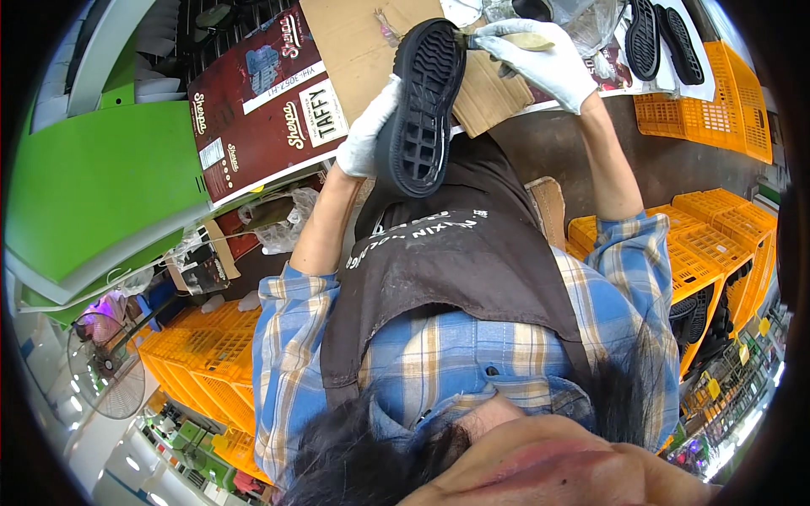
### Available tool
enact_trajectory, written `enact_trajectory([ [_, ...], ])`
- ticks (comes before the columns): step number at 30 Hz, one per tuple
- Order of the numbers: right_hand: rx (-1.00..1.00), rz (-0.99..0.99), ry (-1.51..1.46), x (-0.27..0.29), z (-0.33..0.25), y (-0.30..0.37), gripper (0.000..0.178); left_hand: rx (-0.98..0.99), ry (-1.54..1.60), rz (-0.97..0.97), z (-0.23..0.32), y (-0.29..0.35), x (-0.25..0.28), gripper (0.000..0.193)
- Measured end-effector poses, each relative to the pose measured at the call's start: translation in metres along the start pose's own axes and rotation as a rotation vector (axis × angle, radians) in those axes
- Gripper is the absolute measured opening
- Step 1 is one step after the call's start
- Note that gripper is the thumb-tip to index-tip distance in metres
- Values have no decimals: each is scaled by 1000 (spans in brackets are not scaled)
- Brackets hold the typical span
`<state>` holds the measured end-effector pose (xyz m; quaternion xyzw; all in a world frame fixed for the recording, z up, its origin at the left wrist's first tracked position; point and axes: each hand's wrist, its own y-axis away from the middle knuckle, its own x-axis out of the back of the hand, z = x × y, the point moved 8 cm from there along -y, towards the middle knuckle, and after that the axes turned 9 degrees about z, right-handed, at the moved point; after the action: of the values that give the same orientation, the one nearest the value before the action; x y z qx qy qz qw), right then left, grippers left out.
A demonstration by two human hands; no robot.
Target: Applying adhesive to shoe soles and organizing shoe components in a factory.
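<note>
In my left hand (371, 135), gloved in white, a black shoe sole (413, 160) is held nearly upright by its left edge. Its ribbed, gridded face is turned toward me. My right hand (553, 72), also in a white glove, is closed round a small brush with a pale handle (529, 40). The brush's tip reaches the sole's upper right edge; whether it touches the rim is hard to make out. Behind the sole lies a brown cardboard sheet (350, 42) on the worktable.
Dark red printed cardboard (253, 110) covers the table's left part, beside a green machine (110, 185). Two black soles (645, 42) lie at the far right on white paper. Orange crates (709, 105) stand at the right, others (202, 346) at the left near a fan (107, 364).
</note>
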<state>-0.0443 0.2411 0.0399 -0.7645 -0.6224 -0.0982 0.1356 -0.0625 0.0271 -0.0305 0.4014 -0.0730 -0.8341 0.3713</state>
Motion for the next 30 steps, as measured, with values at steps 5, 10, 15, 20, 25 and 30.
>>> enact_trajectory([
  [5,-76,-7,-219,-15,-7,6,32,-160,-347,42,13,-2,-9,76],
  [10,-98,-39,-259,-27,-19,21,28,-343,-465,39,40,0,-26,86],
  [15,-46,-168,-156,-31,-37,27,24,-407,-420,89,55,-10,-4,74],
  [20,-100,-203,-102,-31,-36,30,26,-504,-386,89,80,-12,14,52],
  [25,-75,-250,-67,-23,-33,24,26,-592,-736,21,92,-7,14,42],
  [30,-138,-183,88,-15,-28,17,28,-804,-981,39,87,12,-19,47],
])
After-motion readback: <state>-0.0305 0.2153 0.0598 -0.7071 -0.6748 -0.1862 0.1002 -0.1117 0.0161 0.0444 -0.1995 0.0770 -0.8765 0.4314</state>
